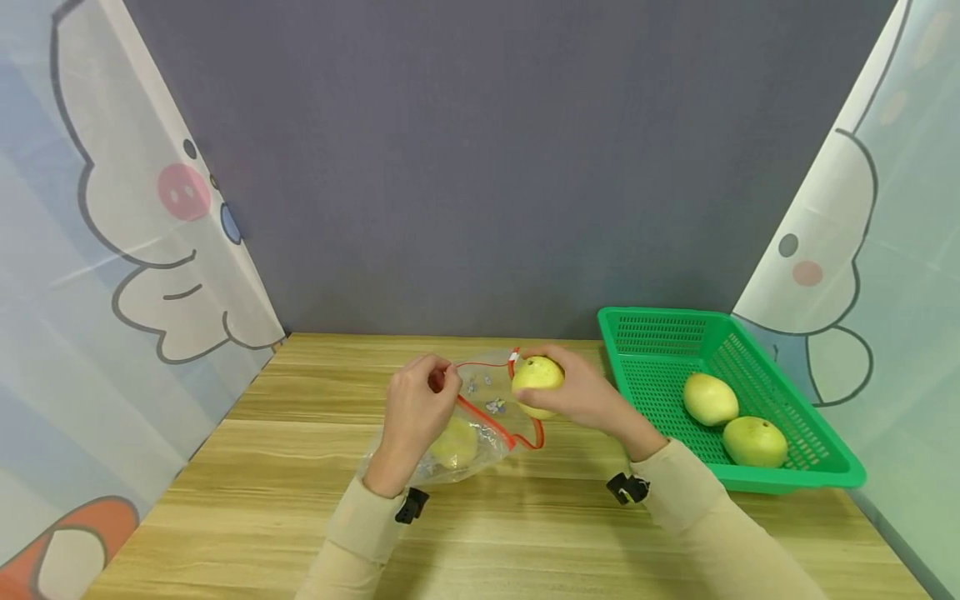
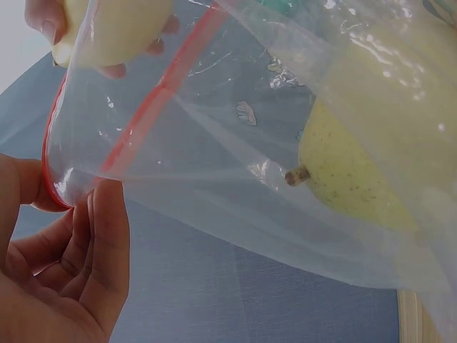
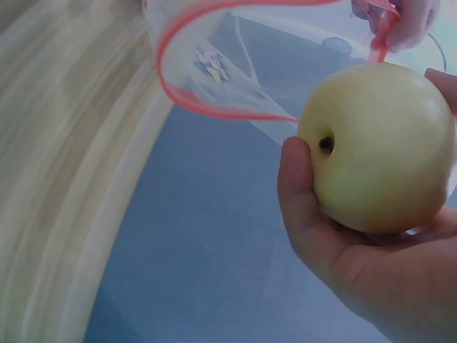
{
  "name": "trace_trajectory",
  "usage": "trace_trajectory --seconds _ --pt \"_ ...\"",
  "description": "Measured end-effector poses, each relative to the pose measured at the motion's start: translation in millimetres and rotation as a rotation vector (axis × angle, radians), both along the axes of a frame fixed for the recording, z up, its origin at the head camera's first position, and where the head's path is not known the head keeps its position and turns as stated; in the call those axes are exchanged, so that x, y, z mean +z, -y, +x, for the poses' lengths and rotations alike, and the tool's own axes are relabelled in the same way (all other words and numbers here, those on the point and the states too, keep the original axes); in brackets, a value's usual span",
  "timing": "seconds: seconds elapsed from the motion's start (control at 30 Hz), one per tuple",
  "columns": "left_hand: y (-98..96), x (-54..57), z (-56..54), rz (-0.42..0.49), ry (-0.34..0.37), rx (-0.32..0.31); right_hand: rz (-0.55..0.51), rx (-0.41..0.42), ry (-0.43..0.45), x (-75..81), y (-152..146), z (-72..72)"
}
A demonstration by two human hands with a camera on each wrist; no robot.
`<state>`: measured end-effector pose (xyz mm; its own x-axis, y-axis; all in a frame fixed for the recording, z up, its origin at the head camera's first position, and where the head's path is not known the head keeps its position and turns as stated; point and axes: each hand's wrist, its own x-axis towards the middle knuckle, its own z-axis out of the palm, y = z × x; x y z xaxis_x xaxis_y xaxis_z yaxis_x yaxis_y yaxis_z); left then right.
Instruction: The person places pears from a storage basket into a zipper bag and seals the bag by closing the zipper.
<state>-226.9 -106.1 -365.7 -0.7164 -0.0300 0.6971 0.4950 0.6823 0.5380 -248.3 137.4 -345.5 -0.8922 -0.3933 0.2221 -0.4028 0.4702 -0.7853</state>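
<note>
Pinched between my left hand's (image 1: 415, 408) thumb and fingers is the red-edged rim of a clear zip bag (image 1: 491, 450). One yellow-green pear (image 1: 454, 443) lies inside that bag; its stem and speckled skin show through the plastic in the left wrist view. My right hand (image 1: 585, 393) grips another pale yellow pear (image 3: 382, 150), fingers and thumb around its sides, at the bag's mouth. The red zip edge (image 3: 214, 114) curves open right beside this pear. Small printed figures (image 1: 495, 406) mark the plastic.
A green slotted basket (image 1: 656, 332) stands on the right of the wooden table (image 1: 300, 450), with two pears (image 1: 710, 399) in it. Behind the table rises a dark grey panel (image 1: 450, 167). Cartoon-printed curtains (image 1: 120, 208) hang at both sides.
</note>
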Motion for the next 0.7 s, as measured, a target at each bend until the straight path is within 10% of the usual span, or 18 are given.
trace_trajectory --seconds 0.7 --pt "1.6 -0.1 0.2 0.010 0.007 -0.003 0.006 0.142 0.013 -19.2 7.6 2.7"
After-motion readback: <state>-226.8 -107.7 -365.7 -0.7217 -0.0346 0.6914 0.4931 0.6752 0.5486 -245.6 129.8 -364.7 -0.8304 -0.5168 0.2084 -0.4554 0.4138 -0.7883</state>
